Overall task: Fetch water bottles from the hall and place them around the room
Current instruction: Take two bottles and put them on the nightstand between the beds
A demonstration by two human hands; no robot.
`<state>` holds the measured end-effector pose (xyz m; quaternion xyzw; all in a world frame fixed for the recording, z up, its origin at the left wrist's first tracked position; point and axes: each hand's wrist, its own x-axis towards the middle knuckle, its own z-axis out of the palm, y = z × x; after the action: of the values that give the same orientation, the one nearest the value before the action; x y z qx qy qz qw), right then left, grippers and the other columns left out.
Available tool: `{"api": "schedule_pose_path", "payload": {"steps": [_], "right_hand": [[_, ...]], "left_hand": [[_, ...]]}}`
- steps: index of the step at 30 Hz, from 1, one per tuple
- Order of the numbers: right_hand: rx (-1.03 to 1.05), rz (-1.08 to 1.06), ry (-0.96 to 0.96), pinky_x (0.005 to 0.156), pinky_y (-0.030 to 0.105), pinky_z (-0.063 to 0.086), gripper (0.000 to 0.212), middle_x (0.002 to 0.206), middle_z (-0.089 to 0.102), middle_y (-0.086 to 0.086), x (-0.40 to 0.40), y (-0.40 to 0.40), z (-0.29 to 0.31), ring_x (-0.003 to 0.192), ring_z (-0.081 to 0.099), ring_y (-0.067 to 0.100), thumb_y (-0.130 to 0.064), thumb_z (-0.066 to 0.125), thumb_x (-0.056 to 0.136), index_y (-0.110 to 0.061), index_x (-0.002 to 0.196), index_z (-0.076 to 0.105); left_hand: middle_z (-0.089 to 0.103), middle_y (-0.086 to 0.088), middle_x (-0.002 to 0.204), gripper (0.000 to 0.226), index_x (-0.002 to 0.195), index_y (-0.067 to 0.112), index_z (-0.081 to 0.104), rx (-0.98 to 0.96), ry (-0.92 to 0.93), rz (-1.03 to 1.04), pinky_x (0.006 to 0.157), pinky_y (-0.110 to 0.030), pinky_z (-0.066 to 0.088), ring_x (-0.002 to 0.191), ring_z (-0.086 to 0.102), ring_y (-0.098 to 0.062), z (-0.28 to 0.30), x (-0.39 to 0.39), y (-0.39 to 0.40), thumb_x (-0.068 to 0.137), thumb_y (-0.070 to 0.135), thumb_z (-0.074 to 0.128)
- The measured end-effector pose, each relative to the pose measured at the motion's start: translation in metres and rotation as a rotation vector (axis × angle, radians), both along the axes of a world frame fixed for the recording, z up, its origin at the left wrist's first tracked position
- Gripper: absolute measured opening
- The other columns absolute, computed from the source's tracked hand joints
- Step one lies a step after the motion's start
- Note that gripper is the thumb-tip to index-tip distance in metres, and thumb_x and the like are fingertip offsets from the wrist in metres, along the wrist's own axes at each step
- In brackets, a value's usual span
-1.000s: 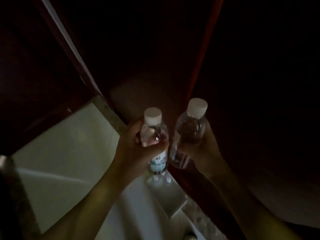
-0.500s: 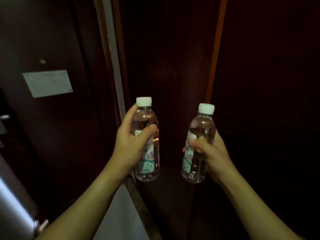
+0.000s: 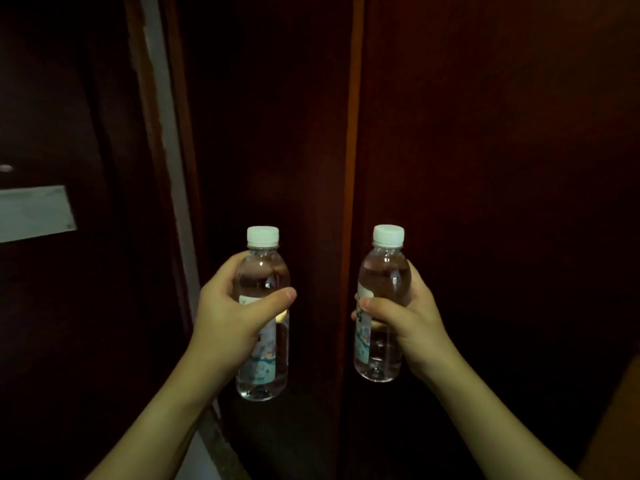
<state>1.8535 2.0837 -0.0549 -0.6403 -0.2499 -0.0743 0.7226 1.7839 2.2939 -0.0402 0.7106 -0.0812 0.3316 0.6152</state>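
Most of the frame is filled by dark reddish-brown wooden panels point(image 3: 485, 168), divided by a lighter vertical edge point(image 3: 351, 150) right of centre. A pale vertical strip point(image 3: 162, 140) is seen in the upper left, and a pale rectangular plate point(image 3: 34, 213) at the left edge. Two bare forearms are raised from the bottom. The left water bottle point(image 3: 263, 358) is gripped upright by the left hand point(image 3: 235, 317) at lower centre; the right water bottle point(image 3: 382, 282) is gripped upright by the right hand point(image 3: 412, 323) beside it, well apart. White caps point(image 3: 262, 235) are fitted on both.
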Motion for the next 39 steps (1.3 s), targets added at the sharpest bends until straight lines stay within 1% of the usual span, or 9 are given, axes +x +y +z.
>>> {"api": "schedule_pose_path", "payload": {"steps": [8,15,19,23,26,29,31,36,39], "right_hand": [[0.03,-0.426,0.004,0.074,0.049,0.055,0.044,0.091,0.063,0.016,-0.07,-0.088,0.012,0.081,0.064,0.035,-0.026,0.074,0.058,-0.024,0.1,0.061],[0.085,-0.872,0.007,0.066,0.046,0.052,0.043,0.082,0.062,0.009,-0.224,-0.185,0.008,0.073,0.062,0.034,-0.023,0.076,0.055,-0.025,0.096,0.062],[0.147,-1.17,-0.042,0.064,0.041,0.049,0.049,0.076,0.062,0.011,-0.343,-0.229,0.012,0.067,0.059,0.031,-0.02,0.074,0.051,-0.014,0.098,0.059],[0.145,-1.449,-0.105,0.072,0.042,0.051,0.042,0.077,0.066,0.008,-0.455,-0.267,0.008,0.072,0.061,0.029,-0.021,0.079,0.05,-0.025,0.09,0.067],[0.124,-1.631,-0.107,0.07,0.042,0.051,0.037,0.073,0.065,0.012,-0.539,-0.292,0.007,0.071,0.062,0.031,-0.024,0.082,0.05,-0.025,0.084,0.068],[0.079,-1.823,-0.098,0.068,0.046,0.054,0.047,0.075,0.065,0.021,-0.627,-0.317,0.008,0.07,0.064,0.034,-0.026,0.08,0.048,-0.015,0.092,0.066],[0.039,-1.928,-0.093,0.064,0.04,0.057,0.053,0.082,0.067,0.023,-0.68,-0.332,0.009,0.071,0.066,0.033,-0.022,0.079,0.049,-0.011,0.099,0.065],[-0.014,-2.083,-0.043,0.063,0.036,0.062,0.034,0.085,0.072,0.003,-0.793,-0.372,0.009,0.076,0.072,0.027,-0.019,0.071,0.062,-0.041,0.087,0.066],[0.013,-2.151,-0.041,0.066,0.041,0.062,0.03,0.085,0.071,0.008,-0.844,-0.404,0.008,0.078,0.072,0.032,-0.021,0.072,0.062,-0.039,0.085,0.066]], "left_hand": [[0.074,-0.012,0.092,0.045,0.095,0.022,0.069,-0.022,0.024,-0.445,0.078,-0.052,0.059,0.081,0.073,-0.035,0.009,0.027,-0.068,0.052,0.036,0.078],[0.07,-0.016,0.089,0.038,0.095,0.013,0.067,-0.018,0.058,-0.974,0.075,-0.053,0.058,0.075,0.07,-0.028,0.004,-0.015,-0.21,0.06,0.021,0.079],[0.07,-0.013,0.087,0.046,0.095,0.015,0.066,0.02,0.05,-1.264,0.067,-0.042,0.058,0.074,0.07,-0.028,0.013,-0.087,-0.304,0.055,0.036,0.075],[0.073,-0.013,0.087,0.04,0.096,0.016,0.067,0.018,0.063,-1.464,0.067,-0.044,0.058,0.076,0.071,-0.034,0.017,-0.174,-0.384,0.058,0.023,0.078],[0.074,-0.012,0.085,0.037,0.093,0.019,0.069,-0.018,0.118,-1.592,0.062,-0.034,0.059,0.072,0.071,-0.024,0.018,-0.247,-0.439,0.057,0.017,0.075],[0.075,-0.01,0.088,0.048,0.095,0.022,0.071,-0.009,0.16,-1.715,0.071,-0.05,0.057,0.076,0.07,-0.031,0.016,-0.328,-0.496,0.049,0.029,0.083],[0.076,-0.008,0.091,0.05,0.094,0.029,0.072,-0.015,0.178,-1.782,0.073,-0.049,0.058,0.083,0.071,-0.036,0.015,-0.379,-0.532,0.046,0.037,0.082],[0.074,-0.01,0.094,0.033,0.09,0.031,0.073,-0.004,0.136,-1.929,0.071,-0.043,0.061,0.087,0.072,-0.036,0.013,-0.495,-0.606,0.06,0.02,0.077],[0.073,-0.011,0.092,0.033,0.092,0.025,0.072,0.009,0.145,-1.987,0.064,-0.037,0.061,0.087,0.071,-0.036,0.013,-0.547,-0.651,0.06,0.019,0.076]]}}
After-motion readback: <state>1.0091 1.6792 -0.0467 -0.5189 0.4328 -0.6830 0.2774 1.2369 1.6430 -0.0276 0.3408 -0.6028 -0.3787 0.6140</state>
